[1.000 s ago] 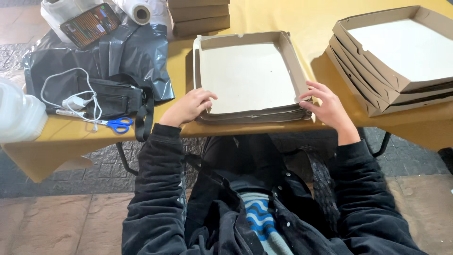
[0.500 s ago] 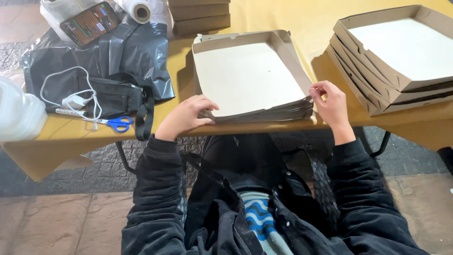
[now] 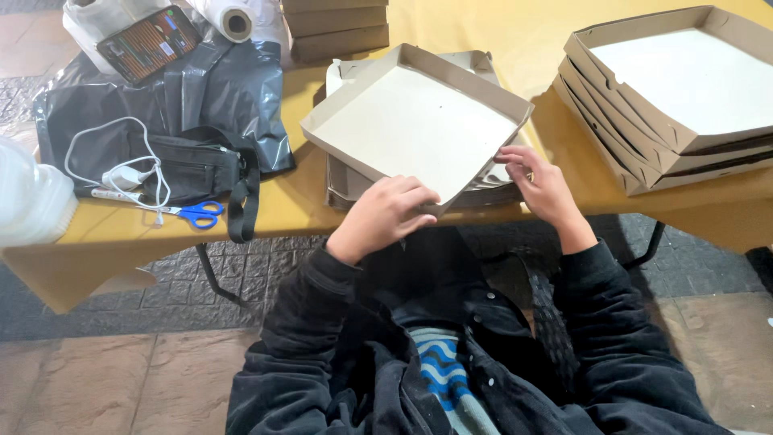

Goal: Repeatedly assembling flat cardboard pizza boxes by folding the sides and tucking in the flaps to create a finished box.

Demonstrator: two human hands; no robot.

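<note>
Dark black jacket, long sleeves to wrists, possibly corduroy; small buttons down front. Beneath jacket: blue-grey wavy-striped top. Left hand (image 3: 386,216), right hand (image 3: 542,186) bare.

Top cardboard tray (image 3: 415,129) now lifted off stack (image 3: 483,184) & tilted, left hand (image 3: 386,213) under near edge, right hand (image 3: 541,184) at corner.

Brown cardboard tray (image 3: 419,129) white inside, yellow table (image 3: 499,24), blue-handled scissors (image 3: 197,214)

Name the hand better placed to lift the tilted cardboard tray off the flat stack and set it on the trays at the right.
Right, probably. The right hand grips the tray at its near right corner, closer to the finished stack; the left hand holds the near edge farther away.
</note>
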